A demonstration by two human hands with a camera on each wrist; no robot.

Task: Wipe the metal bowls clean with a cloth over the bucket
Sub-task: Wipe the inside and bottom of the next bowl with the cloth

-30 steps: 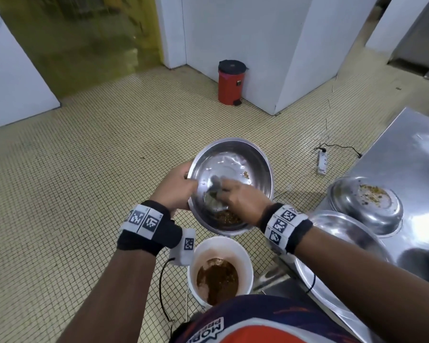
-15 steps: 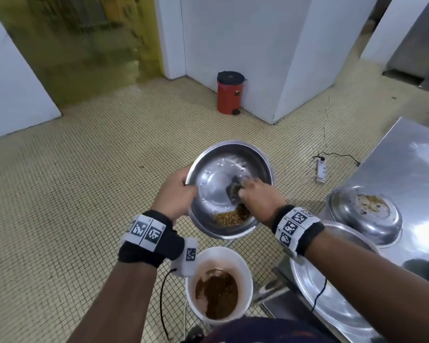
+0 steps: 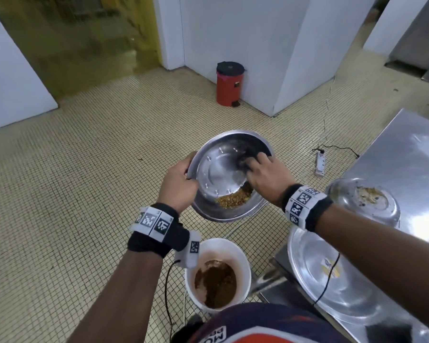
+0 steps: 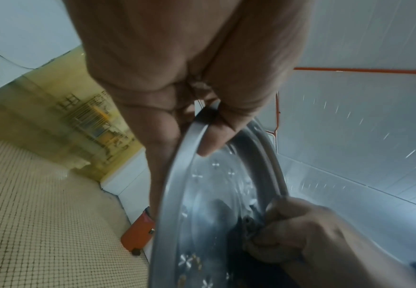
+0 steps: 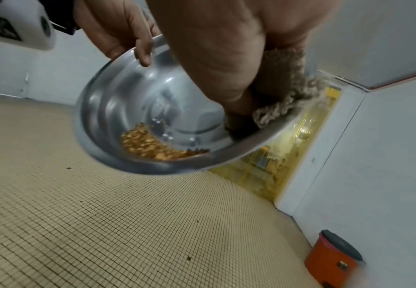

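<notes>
Head view showed a tiled floor (image 3: 72,194) and a steel table (image 3: 394,154); the left hand (image 3: 177,186) gripped the bowl (image 3: 223,169) rim, and only the right wrist view showed the cloth (image 5: 283,93) clearly, pressed under the right hand (image 3: 268,177).

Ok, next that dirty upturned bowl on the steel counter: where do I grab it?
Take the upturned bowl at its rim, coming from its left side. It lies base up, with scraps on the flat base, so a grip there would be messy.
</notes>
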